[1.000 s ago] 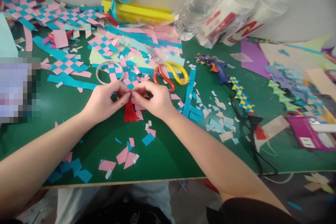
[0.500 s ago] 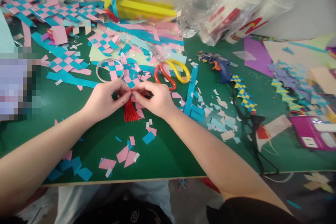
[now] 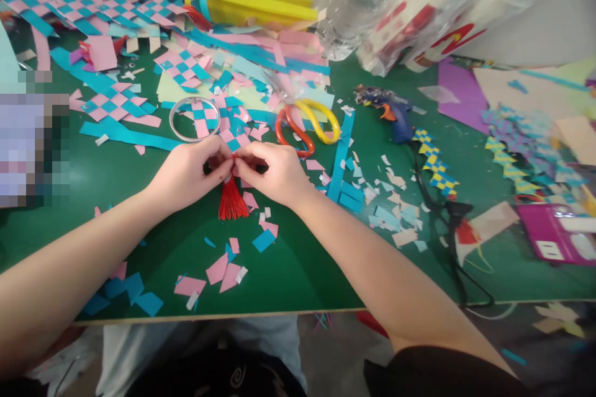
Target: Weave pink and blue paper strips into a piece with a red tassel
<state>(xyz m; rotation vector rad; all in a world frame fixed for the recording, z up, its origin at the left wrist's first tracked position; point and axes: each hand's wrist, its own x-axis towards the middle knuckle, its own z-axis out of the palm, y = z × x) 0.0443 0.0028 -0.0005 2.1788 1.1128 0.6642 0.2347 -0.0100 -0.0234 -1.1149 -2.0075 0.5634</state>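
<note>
My left hand (image 3: 186, 173) and my right hand (image 3: 274, 172) meet over the green table, thumbs and index fingers pinched together. Both grip the top of a red tassel (image 3: 233, 198), whose strands hang toward me. Its upper end is hidden by my fingertips. Just beyond them lies a pink-and-blue woven paper piece (image 3: 229, 136), partly covered by my fingers; I cannot tell whether the tassel is joined to it. A roll of tape (image 3: 173, 127) lies behind my left hand. Scissors with one red and one yellow handle (image 3: 321, 121) rest behind my right hand.
A blue glue gun (image 3: 400, 124) with a black cord lies to the right, beside a yellow-and-blue woven strip (image 3: 435, 164). Plastic-wrapped paper cups (image 3: 395, 28) lean on the wall near a yellow folded holder (image 3: 261, 6). Paper scraps (image 3: 223, 273) litter the green table (image 3: 302, 273).
The tassel's strands have spread a little wider below my fingers. Both hands stay pinched at nearly the same spot, and the view has shifted slightly.
</note>
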